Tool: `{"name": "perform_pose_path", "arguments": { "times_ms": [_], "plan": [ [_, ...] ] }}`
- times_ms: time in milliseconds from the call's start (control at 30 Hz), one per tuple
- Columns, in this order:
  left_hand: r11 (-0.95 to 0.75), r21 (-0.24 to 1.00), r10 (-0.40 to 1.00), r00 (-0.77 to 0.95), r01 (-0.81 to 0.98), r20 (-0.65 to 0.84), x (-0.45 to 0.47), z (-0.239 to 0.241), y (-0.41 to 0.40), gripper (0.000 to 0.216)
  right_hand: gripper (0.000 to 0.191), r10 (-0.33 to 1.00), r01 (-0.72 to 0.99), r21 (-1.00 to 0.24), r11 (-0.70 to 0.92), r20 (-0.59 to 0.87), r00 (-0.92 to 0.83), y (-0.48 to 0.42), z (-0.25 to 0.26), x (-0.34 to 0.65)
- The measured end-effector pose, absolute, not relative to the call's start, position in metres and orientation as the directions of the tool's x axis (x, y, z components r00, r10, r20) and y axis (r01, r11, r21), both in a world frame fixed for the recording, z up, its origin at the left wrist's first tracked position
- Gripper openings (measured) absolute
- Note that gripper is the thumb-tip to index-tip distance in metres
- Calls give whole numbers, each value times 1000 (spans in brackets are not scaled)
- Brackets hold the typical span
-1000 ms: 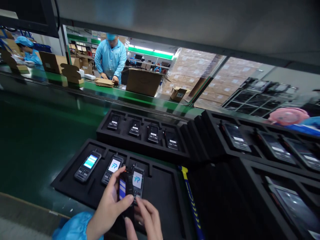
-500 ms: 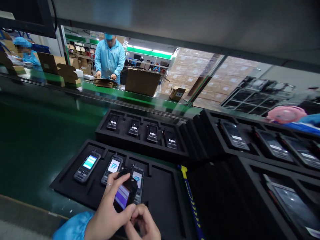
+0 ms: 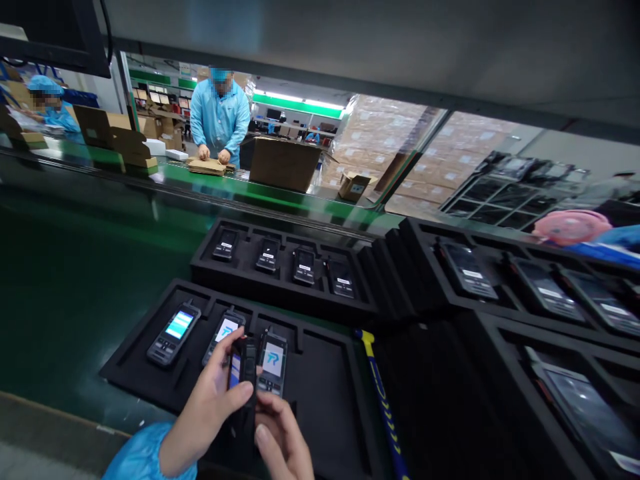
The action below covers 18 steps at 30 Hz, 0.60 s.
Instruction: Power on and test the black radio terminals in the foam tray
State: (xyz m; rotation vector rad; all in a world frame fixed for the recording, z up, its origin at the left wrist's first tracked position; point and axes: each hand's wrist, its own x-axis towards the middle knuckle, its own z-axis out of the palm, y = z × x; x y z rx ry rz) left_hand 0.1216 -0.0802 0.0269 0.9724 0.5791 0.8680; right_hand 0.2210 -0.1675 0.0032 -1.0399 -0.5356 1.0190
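Observation:
My left hand (image 3: 207,400) is closed around a black handheld radio (image 3: 246,380), turned edge-on so that only a strip of its lit purple screen shows. Against the lower right side of this radio, my right hand (image 3: 284,433) rests with bent fingers, seeming to grip it; its contact is partly hidden. Beneath both hands lies a black foam tray (image 3: 325,400). Seated in its slots are a radio with a cyan and white screen (image 3: 175,333), a radio with a logo screen (image 3: 223,333), partly covered by my left fingers, and another logo-screen radio (image 3: 273,363).
A second foam tray (image 3: 285,293) with several dark-screened radios stands behind. Stacked foam trays (image 3: 430,287) with more devices rise at the right. A blue and yellow strap-like item (image 3: 380,393) lies alongside. Across the green bench, a co-worker (image 3: 220,120) handles flat cardboard (image 3: 207,167).
The held radio has turned from screen-facing to edge-on. My right hand has shifted slightly left, its fingers now along the radio's side. The co-worker's hands have moved over the cardboard.

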Motion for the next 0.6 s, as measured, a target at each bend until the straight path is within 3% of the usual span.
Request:
{"name": "perform_pose_path", "arguments": {
  "times_ms": [100, 400, 600],
  "plan": [
    [258, 888, 849, 528, -380, -21, 125, 26, -86, 70, 44, 921, -531, -831, 164, -65, 385, -166, 9, 215],
    [244, 887, 784, 618, -392, 58, 126, 21, -90, 67, 44, 915, -577, -799, 172, -87, 394, -166, 5, 221],
    [293, 883, 798, 602, -367, -15, 124, 28, -88, 69, 47, 962, -595, -800, 73, -101, 254, -169, 10, 228]
  ]
}}
